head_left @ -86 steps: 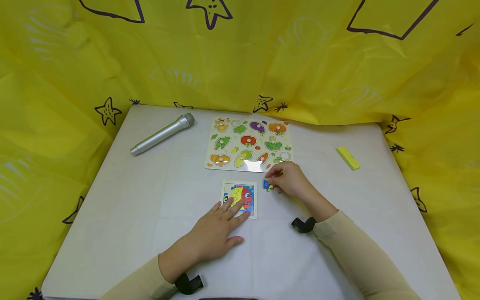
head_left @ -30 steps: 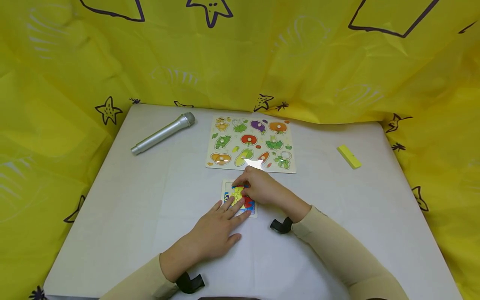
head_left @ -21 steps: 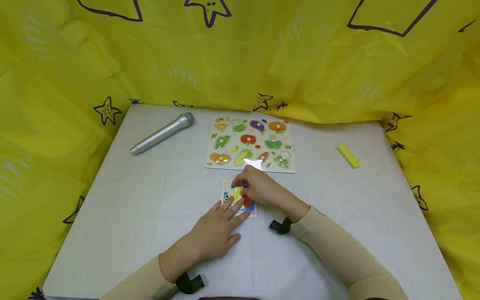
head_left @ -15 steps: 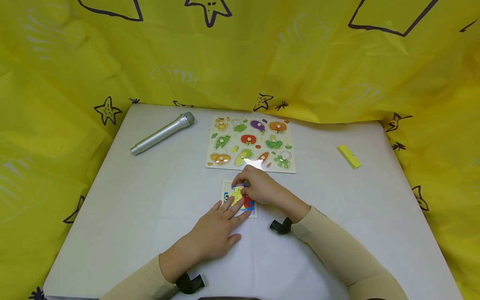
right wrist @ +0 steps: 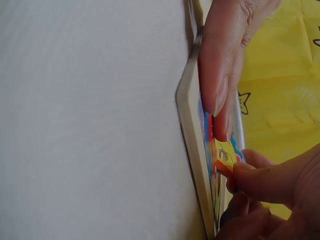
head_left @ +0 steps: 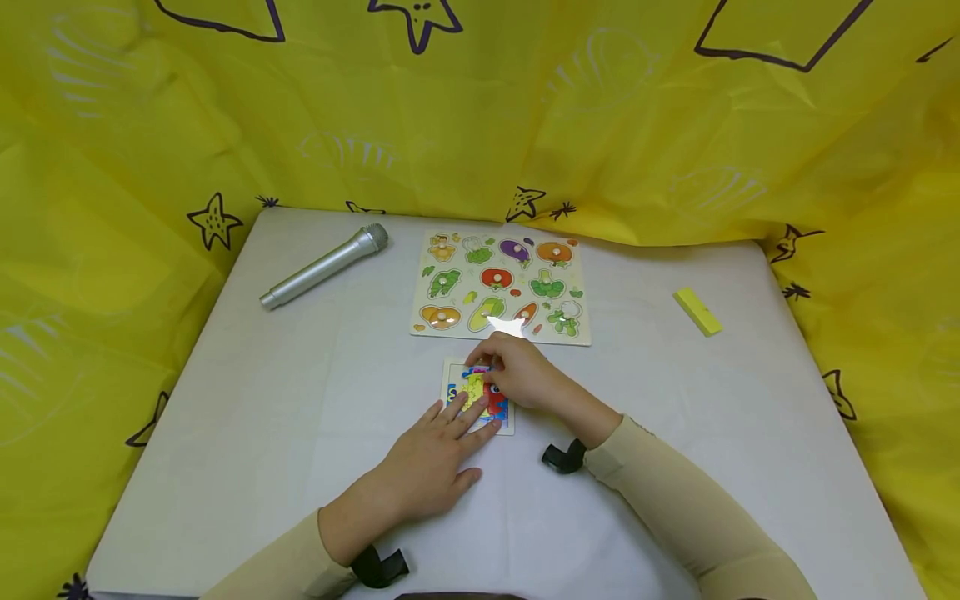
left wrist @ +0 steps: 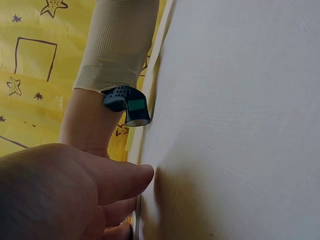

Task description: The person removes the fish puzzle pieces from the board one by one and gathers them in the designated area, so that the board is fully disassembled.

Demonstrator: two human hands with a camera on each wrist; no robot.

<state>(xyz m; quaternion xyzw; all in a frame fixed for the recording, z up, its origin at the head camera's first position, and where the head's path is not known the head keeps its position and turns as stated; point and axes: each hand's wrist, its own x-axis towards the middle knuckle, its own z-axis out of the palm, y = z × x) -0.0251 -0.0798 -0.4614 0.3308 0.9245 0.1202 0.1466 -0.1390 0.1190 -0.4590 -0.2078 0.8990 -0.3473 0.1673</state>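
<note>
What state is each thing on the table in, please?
Fish puzzle: flat, left grip resting on it
Puzzle piece: tilted, unseated, pinched by the right grip
Vegetable puzzle: lying flat, glare at its near edge
Microphone: lying on its side
Yellow block: lying flat, untouched

Head view: elevated, facing forward and down at the desk (head_left: 225, 467). Wrist views (desk surface vertical in frame): low, close, looking along it. Head and right wrist views share the puzzle (head_left: 498, 407).
</note>
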